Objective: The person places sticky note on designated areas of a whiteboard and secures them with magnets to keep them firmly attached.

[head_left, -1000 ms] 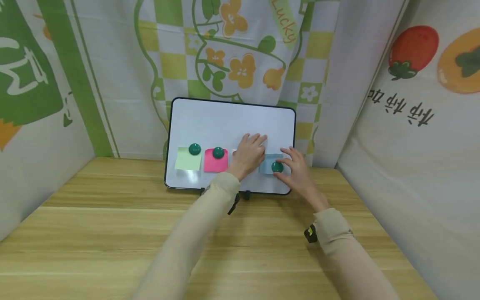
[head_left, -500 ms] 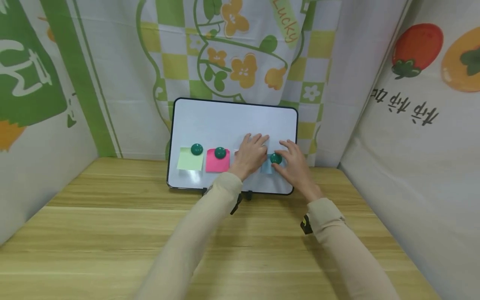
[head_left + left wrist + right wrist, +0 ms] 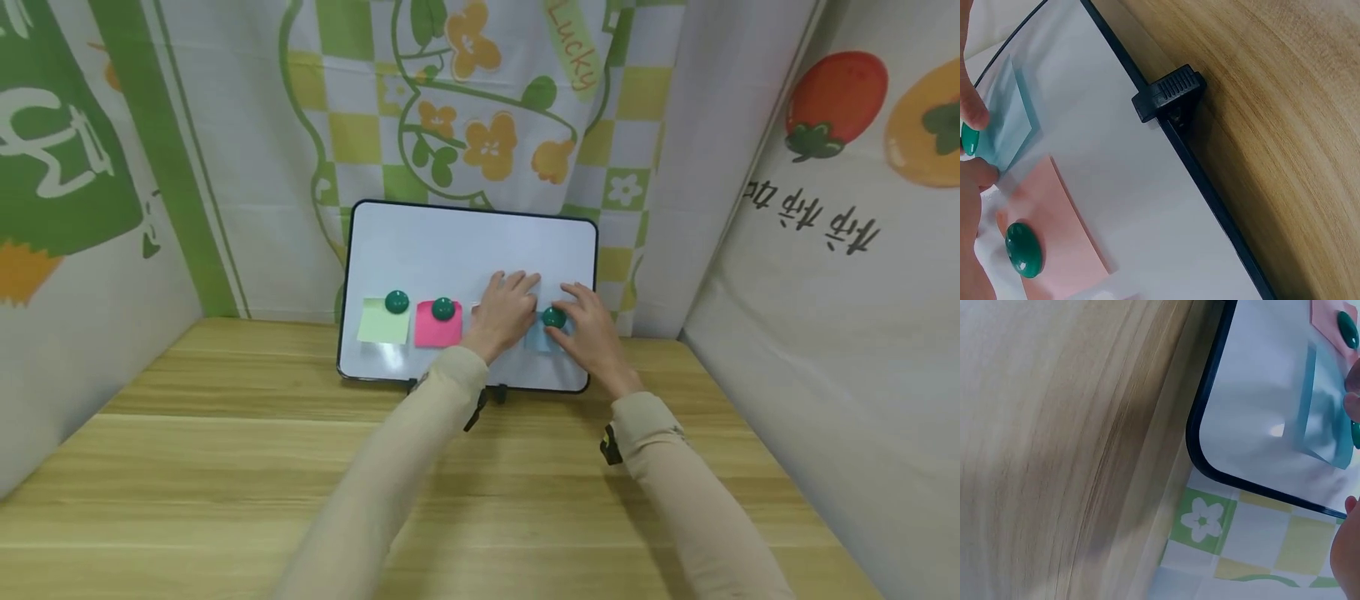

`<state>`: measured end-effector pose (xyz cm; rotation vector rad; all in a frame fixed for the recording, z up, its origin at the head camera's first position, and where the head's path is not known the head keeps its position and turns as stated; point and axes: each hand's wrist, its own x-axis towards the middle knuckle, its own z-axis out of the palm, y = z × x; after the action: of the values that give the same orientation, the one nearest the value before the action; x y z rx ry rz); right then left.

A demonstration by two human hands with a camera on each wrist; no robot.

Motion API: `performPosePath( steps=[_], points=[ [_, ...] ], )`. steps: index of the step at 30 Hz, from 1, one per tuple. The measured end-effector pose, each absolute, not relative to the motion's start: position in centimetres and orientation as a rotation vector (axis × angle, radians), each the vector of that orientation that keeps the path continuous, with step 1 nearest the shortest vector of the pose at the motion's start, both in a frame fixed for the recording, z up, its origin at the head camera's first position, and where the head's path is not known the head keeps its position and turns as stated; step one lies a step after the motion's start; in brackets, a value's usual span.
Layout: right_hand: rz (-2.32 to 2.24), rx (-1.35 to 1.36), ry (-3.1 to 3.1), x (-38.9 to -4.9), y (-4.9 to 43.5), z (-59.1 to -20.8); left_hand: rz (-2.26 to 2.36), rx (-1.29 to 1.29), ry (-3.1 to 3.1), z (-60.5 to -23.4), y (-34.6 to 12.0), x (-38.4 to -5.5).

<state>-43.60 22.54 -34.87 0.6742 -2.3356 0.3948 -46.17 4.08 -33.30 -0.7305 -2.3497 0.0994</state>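
Note:
On a black-framed whiteboard (image 3: 472,246), a light blue sticky note (image 3: 538,338) sits at the lower right, partly covered by the hands. My right hand (image 3: 597,340) pinches a round green magnet (image 3: 553,317) between thumb and finger at the note's upper part. My left hand (image 3: 501,317) presses at the note's left edge, its fingers stretched upward against the board. Below it in the left wrist view is a pale pink note (image 3: 1063,231) under another green magnet (image 3: 1024,250); the left hand mostly hides this note in the head view.
Further left are a light green note (image 3: 382,325) and a bright pink note (image 3: 438,332), each with a green magnet at its top. Black clips (image 3: 1169,94) prop the board's lower edge on the wooden table (image 3: 225,467). A printed curtain (image 3: 487,100) hangs behind.
My right hand has moved the magnet up from the blue note's lower right to its upper part, then stayed there. The left hand has kept its place on the board.

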Motion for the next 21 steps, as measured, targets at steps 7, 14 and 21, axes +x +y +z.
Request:
performPosePath(
  steps=[7,14,21],
  points=[
    [0.367,0.591,-2.365,-43.71,22.16,-34.85,0.151,-0.718,-2.366,-32.95,4.22,-46.03],
    [0.339,0.532,-2.395,-43.89,21.75,-34.48,0.185,-0.710,-2.358,-32.64,4.34,-46.09],
    [0.340,0.512,-2.413,-44.07,21.59,-34.50,0.220,-0.666,-2.319,-32.83,4.77,-46.18]
  ],
)
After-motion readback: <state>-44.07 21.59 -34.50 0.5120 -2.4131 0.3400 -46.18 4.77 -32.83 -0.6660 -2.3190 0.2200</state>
